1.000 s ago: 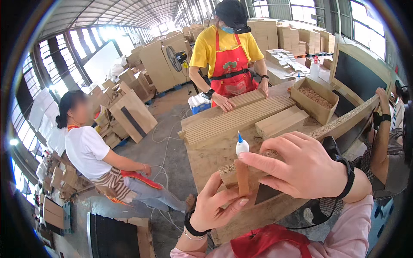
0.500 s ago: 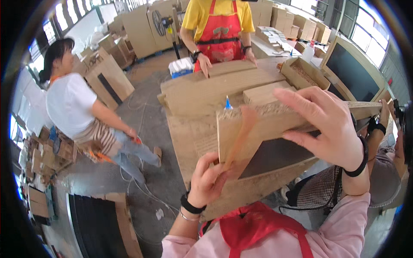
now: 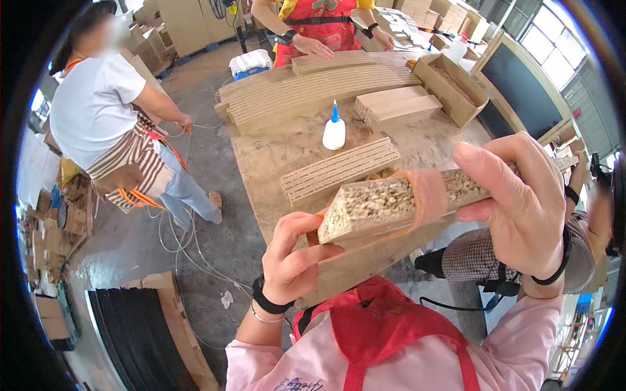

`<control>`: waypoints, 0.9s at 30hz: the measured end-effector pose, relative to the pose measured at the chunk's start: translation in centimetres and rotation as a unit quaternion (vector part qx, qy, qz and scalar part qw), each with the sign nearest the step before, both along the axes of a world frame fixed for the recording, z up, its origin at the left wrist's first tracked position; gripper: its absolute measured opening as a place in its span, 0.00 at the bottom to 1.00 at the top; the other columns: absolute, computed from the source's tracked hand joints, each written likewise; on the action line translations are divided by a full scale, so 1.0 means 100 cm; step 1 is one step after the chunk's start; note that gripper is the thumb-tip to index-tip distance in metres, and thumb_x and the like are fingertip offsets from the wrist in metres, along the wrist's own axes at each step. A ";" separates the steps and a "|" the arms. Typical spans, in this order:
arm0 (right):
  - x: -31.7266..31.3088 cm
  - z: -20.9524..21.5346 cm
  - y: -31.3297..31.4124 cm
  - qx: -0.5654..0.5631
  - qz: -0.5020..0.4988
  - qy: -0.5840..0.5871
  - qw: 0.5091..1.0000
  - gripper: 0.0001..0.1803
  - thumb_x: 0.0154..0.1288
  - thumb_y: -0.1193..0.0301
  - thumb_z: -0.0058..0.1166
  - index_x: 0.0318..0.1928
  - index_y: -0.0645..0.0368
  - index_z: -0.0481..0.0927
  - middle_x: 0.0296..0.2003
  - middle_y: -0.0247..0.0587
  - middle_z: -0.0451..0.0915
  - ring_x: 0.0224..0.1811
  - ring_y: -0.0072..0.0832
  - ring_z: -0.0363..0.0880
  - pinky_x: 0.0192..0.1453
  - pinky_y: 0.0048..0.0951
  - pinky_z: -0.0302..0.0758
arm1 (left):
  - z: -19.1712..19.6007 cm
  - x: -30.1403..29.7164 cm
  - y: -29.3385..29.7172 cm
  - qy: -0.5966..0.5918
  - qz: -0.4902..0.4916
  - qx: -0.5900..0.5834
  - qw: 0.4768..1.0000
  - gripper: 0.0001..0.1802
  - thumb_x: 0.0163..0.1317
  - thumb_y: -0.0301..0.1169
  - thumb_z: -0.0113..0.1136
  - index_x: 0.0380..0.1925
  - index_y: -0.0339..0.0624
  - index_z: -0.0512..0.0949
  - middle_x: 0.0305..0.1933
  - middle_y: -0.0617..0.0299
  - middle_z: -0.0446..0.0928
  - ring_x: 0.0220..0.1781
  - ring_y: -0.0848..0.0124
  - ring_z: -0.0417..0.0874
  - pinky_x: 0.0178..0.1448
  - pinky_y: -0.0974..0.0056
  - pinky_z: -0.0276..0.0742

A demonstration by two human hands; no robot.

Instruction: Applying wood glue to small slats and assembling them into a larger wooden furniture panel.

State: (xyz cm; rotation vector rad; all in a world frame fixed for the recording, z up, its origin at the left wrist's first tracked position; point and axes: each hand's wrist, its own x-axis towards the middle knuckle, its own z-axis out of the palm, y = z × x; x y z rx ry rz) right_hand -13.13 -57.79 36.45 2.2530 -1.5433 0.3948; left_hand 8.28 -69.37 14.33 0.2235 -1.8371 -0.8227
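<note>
A particleboard panel (image 3: 375, 202) is held up in front of me, its rough speckled edge turned upward. A translucent orange band (image 3: 430, 193) crosses that edge, and a strip of it runs along the face toward the panel's near-left end. My left hand (image 3: 291, 255) is closed at that end, pinching the band by the corner; its exact hold is partly hidden. Farther right, my right hand (image 3: 521, 202) grips the panel across its edge, thumb on one side and fingers on the other. Below the panel, a short stack of slotted strips (image 3: 340, 171) lies on the table.
On the worktable (image 3: 261, 189) stand a white glue bottle (image 3: 334, 133) with a blue tip, stacked wooden strips (image 3: 398, 104) and an open cardboard box (image 3: 456, 98). A person in a red apron (image 3: 323, 29) works opposite. Another person (image 3: 104, 117) stands left; a person at right touches the panel's far end.
The panel has tipped so its rough edge faces me more. The band sits farther right along the edge. My left hand has moved slightly up and left, and the glue bottle has come into fuller view.
</note>
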 end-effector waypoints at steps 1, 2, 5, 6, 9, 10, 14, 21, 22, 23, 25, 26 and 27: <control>0.003 0.000 0.000 0.002 -0.003 0.000 1.000 0.32 0.42 0.70 0.65 0.54 0.62 0.78 0.31 0.44 0.76 0.29 0.37 0.73 0.32 0.33 0.68 | -0.002 0.007 -0.002 -0.014 0.003 -0.017 1.000 0.23 0.34 0.13 0.61 0.35 0.44 0.83 0.48 0.51 0.75 0.44 0.53 0.78 0.48 0.56 0.77; 0.006 -0.001 -0.001 0.004 -0.003 0.002 1.000 0.32 0.42 0.70 0.65 0.53 0.62 0.78 0.31 0.44 0.76 0.29 0.36 0.73 0.32 0.33 0.67 | -0.003 0.012 -0.004 -0.027 0.006 -0.034 0.999 0.23 0.33 0.14 0.62 0.35 0.44 0.83 0.48 0.51 0.75 0.45 0.53 0.78 0.48 0.56 0.77; 0.015 -0.004 -0.004 0.005 -0.002 -0.013 1.000 0.32 0.41 0.71 0.65 0.53 0.61 0.78 0.31 0.43 0.75 0.28 0.36 0.73 0.31 0.32 0.67 | 0.007 0.020 -0.007 -0.034 0.003 -0.049 0.998 0.23 0.33 0.16 0.63 0.36 0.45 0.83 0.48 0.51 0.75 0.45 0.53 0.78 0.49 0.55 0.76; 0.018 -0.005 -0.005 0.003 -0.002 -0.029 1.000 0.33 0.40 0.72 0.65 0.53 0.60 0.78 0.31 0.43 0.75 0.28 0.36 0.73 0.31 0.32 0.67 | 0.006 0.022 -0.005 -0.035 0.004 -0.048 0.998 0.23 0.33 0.16 0.63 0.36 0.45 0.83 0.48 0.51 0.75 0.45 0.53 0.78 0.49 0.55 0.76; 0.020 -0.006 -0.004 -0.004 0.012 -0.034 0.999 0.33 0.38 0.73 0.65 0.53 0.60 0.79 0.31 0.42 0.76 0.29 0.35 0.73 0.32 0.32 0.68 | 0.003 0.024 -0.005 -0.021 -0.017 -0.039 0.999 0.24 0.33 0.17 0.64 0.36 0.45 0.83 0.48 0.51 0.75 0.46 0.53 0.78 0.49 0.56 0.76; 0.017 -0.011 -0.004 -0.004 -0.007 -0.028 1.000 0.33 0.38 0.73 0.65 0.53 0.60 0.79 0.31 0.42 0.76 0.29 0.35 0.73 0.32 0.32 0.68 | -0.002 0.023 -0.004 -0.034 0.001 -0.033 0.999 0.23 0.34 0.16 0.65 0.36 0.45 0.83 0.47 0.51 0.75 0.46 0.52 0.78 0.49 0.56 0.76; 0.004 -0.033 -0.005 -0.048 0.040 -0.047 0.997 0.35 0.35 0.76 0.66 0.53 0.58 0.81 0.29 0.38 0.76 0.28 0.32 0.74 0.32 0.30 0.70 | -0.020 0.027 0.010 -0.081 0.064 0.164 0.981 0.19 0.41 0.13 0.66 0.35 0.42 0.80 0.44 0.49 0.77 0.47 0.50 0.80 0.49 0.56 0.77; -0.015 -0.051 0.002 -0.103 0.044 -0.058 0.992 0.40 0.35 0.76 0.66 0.57 0.36 0.81 0.23 0.28 0.70 0.22 0.25 0.69 0.26 0.27 0.68 | -0.018 0.012 0.023 -0.019 0.066 -0.039 0.997 0.11 0.50 0.13 0.66 0.30 0.37 0.78 0.40 0.55 0.79 0.41 0.63 0.79 0.49 0.64 0.73; -0.016 -0.054 0.002 -0.111 0.053 -0.049 0.991 0.39 0.36 0.75 0.66 0.56 0.33 0.81 0.22 0.28 0.69 0.22 0.25 0.69 0.26 0.27 0.68 | -0.018 0.012 0.027 -0.021 0.066 -0.040 0.997 0.11 0.50 0.13 0.66 0.30 0.37 0.78 0.40 0.55 0.79 0.41 0.63 0.79 0.49 0.64 0.73; -0.015 -0.054 0.003 -0.091 0.053 -0.056 0.993 0.31 0.46 0.69 0.64 0.56 0.33 0.78 0.23 0.36 0.65 0.24 0.34 0.71 0.26 0.35 0.69 | -0.019 0.011 0.031 -0.017 0.084 -0.027 0.996 0.11 0.50 0.12 0.65 0.31 0.36 0.78 0.40 0.56 0.79 0.42 0.65 0.79 0.50 0.64 0.73; -0.015 -0.051 0.004 -0.088 0.056 -0.043 0.994 0.30 0.47 0.69 0.63 0.55 0.34 0.79 0.24 0.36 0.66 0.25 0.34 0.72 0.26 0.34 0.69 | -0.021 0.010 0.036 -0.018 0.102 -0.014 0.995 0.11 0.50 0.12 0.65 0.31 0.36 0.78 0.40 0.57 0.79 0.42 0.66 0.79 0.50 0.64 0.73; -0.014 -0.049 0.004 -0.084 0.060 -0.029 0.994 0.29 0.47 0.68 0.62 0.55 0.35 0.79 0.24 0.36 0.66 0.25 0.34 0.73 0.25 0.33 0.70 | -0.022 0.010 0.037 -0.010 0.115 0.000 0.993 0.11 0.51 0.11 0.64 0.32 0.37 0.78 0.40 0.58 0.79 0.43 0.67 0.79 0.50 0.64 0.73; -0.012 -0.047 0.005 -0.084 0.059 -0.033 0.994 0.29 0.47 0.68 0.62 0.55 0.35 0.79 0.24 0.36 0.66 0.25 0.34 0.73 0.25 0.33 0.70 | -0.023 0.011 0.039 -0.002 0.128 0.015 0.992 0.12 0.51 0.11 0.63 0.32 0.37 0.78 0.40 0.59 0.79 0.43 0.68 0.79 0.51 0.65 0.73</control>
